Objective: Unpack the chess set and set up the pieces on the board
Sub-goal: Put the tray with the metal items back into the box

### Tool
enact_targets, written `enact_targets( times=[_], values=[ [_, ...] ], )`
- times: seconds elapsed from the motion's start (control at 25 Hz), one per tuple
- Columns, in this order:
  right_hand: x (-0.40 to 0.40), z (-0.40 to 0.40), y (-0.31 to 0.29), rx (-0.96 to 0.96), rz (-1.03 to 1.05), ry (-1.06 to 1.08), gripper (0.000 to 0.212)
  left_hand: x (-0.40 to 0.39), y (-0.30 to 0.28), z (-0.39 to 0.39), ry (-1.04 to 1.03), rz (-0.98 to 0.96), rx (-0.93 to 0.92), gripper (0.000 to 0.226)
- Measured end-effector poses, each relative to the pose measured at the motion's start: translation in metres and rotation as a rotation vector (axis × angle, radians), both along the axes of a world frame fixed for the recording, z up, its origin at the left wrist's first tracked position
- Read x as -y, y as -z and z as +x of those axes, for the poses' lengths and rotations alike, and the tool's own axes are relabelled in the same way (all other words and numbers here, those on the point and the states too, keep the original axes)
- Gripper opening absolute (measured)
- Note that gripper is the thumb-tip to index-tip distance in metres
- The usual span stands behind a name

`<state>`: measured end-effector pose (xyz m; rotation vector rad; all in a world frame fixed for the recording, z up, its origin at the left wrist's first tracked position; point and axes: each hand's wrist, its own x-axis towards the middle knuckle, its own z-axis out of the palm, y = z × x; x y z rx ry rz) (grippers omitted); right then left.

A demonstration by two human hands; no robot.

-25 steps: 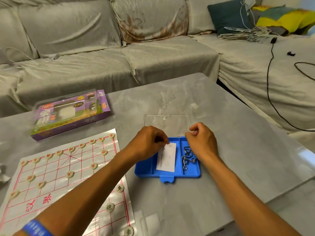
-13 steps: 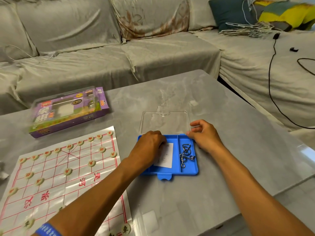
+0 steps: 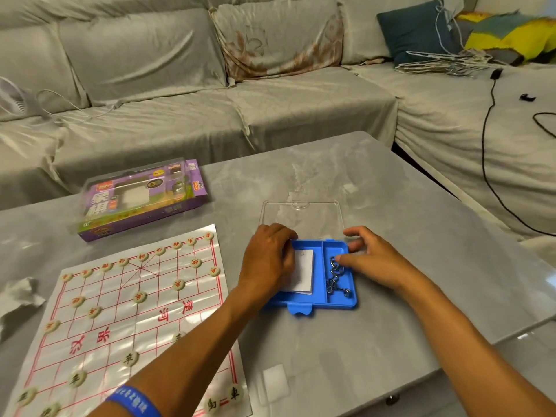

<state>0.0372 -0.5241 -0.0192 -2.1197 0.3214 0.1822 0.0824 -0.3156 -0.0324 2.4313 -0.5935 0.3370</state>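
Right hand point(image 3: 371, 260), fingers loosely spread, has fingertips touching the metal wire puzzle point(image 3: 336, 276), which runs near-to-far in the blue tray point(image 3: 319, 303); left hand point(image 3: 269, 261) presses the paper slip point(image 3: 302, 270).

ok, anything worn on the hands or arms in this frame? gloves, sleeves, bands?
Both forearms are bare, no sleeves in view, no gloves. The left hand has no rings that I can see; its arm carries a blue wristband with small pale markings, too blurred to read. The right hand and its arm are bare: no watch, band or rings visible.
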Motion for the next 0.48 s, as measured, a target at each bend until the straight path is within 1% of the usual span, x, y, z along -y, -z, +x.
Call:
enact_targets(
  times=[0.04, 0.12, 0.16, 0.2, 0.24, 0.28, 0.32, 0.4, 0.48],
  values=[
    [-0.002, 0.002, 0.001, 0.038, 0.045, 0.107, 0.048, -0.003, -0.002, 0.003, -0.089, -0.093, -0.07, 0.022],
    [-0.008, 0.01, 0.005, 0.08, 0.149, 0.3, 0.04, -0.011, -0.011, 0.013, -0.254, -0.346, -0.341, 0.03],
    [-0.011, 0.015, 0.005, 0.082, 0.246, 0.389, 0.037, -0.015, -0.012, 0.019, -0.299, -0.482, -0.474, 0.033],
    [-0.013, 0.021, 0.004, 0.077, 0.359, 0.466, 0.034, -0.018, -0.011, 0.022, -0.314, -0.581, -0.569, 0.037],
    [-0.014, 0.026, 0.003, 0.073, 0.458, 0.523, 0.033, -0.02, -0.008, 0.022, -0.311, -0.63, -0.621, 0.041],
    [-0.013, 0.03, 0.002, 0.068, 0.511, 0.551, 0.033, -0.021, -0.004, 0.021, -0.299, -0.638, -0.637, 0.046],
    [-0.013, 0.033, 0.002, 0.059, 0.514, 0.554, 0.034, -0.022, 0.002, 0.017, -0.28, -0.629, -0.621, 0.053],
    [-0.016, 0.038, 0.005, 0.046, 0.467, 0.544, 0.037, -0.021, 0.009, 0.009, -0.267, -0.646, -0.574, 0.066],
    [-0.021, 0.042, 0.006, 0.056, 0.422, 0.548, 0.041, -0.02, 0.009, 0.009, -0.281, -0.686, -0.567, 0.073]
  ],
)
